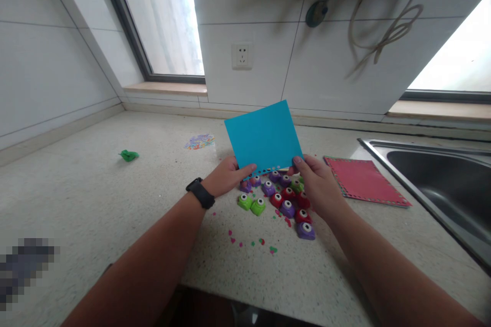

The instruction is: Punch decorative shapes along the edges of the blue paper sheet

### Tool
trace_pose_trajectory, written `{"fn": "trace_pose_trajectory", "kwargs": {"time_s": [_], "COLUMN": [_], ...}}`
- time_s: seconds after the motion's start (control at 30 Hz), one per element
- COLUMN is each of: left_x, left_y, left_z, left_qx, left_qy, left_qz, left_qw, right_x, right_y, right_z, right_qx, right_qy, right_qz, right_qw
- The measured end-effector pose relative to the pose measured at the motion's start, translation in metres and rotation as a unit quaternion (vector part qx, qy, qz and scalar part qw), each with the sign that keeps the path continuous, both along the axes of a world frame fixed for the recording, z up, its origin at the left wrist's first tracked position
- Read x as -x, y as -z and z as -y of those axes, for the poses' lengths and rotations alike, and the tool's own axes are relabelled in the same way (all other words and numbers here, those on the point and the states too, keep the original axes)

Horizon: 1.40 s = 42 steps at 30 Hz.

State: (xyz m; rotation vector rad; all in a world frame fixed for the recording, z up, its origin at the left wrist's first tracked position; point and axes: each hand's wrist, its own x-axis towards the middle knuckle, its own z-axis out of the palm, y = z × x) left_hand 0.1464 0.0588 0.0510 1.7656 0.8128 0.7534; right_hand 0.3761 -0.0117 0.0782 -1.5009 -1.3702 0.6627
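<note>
Left hand (226,176) and right hand (316,184) fingers pinch a seemingly unprinted blue card (264,138) above craft punches (282,199)

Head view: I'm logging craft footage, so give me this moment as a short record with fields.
Held: blue paper sheet, tilted up, holes along its lower edge
Left hand: grips the sheet's lower left corner
Right hand: grips the lower right corner
Below: small green, red and purple plastic punches
Right: red paper sheet beside steel sink
Surface: speckled countertop
</note>
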Motion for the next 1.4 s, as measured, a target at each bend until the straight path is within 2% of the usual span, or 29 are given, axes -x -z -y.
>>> {"fn": "trace_pose_trajectory", "kwargs": {"time_s": [0.13,0.2,0.3,0.43,0.53,0.77,1.1,1.23,1.4], "left_x": [0.0,0.0,0.002,0.003,0.002,0.001,0.0,0.001,0.001], "left_y": [0.002,0.001,0.0,0.002,0.002,-0.001,-0.002,-0.002,-0.001], "left_z": [-0.004,-0.006,-0.007,-0.01,-0.009,-0.006,-0.004,-0.002,-0.001], "left_qx": [-0.019,-0.019,-0.033,-0.032,-0.023,-0.028,-0.052,-0.084,-0.085], "left_qy": [-0.04,-0.06,-0.111,-0.161,-0.159,-0.152,-0.13,-0.117,-0.107], "left_qz": [-0.011,-0.004,0.001,0.019,0.032,0.036,-0.007,-0.037,-0.036], "left_qw": [0.999,0.998,0.993,0.986,0.986,0.987,0.99,0.989,0.99], "right_x": [-0.001,-0.001,0.003,0.007,0.0,-0.026,-0.012,-0.011,-0.009], "right_y": [0.006,0.012,0.018,0.017,0.011,0.002,0.023,0.022,0.018], "right_z": [-0.004,-0.006,-0.006,-0.002,0.0,-0.004,-0.011,-0.012,-0.011], "right_qx": [-0.015,-0.02,-0.034,-0.087,-0.096,-0.115,-0.03,-0.033,-0.035], "right_qy": [-0.028,-0.038,-0.048,-0.106,-0.134,-0.092,-0.151,-0.143,-0.145], "right_qz": [0.005,0.039,0.17,0.303,0.342,0.346,0.463,0.466,0.46], "right_qw": [0.999,0.998,0.984,0.943,0.925,0.927,0.873,0.872,0.875]}}
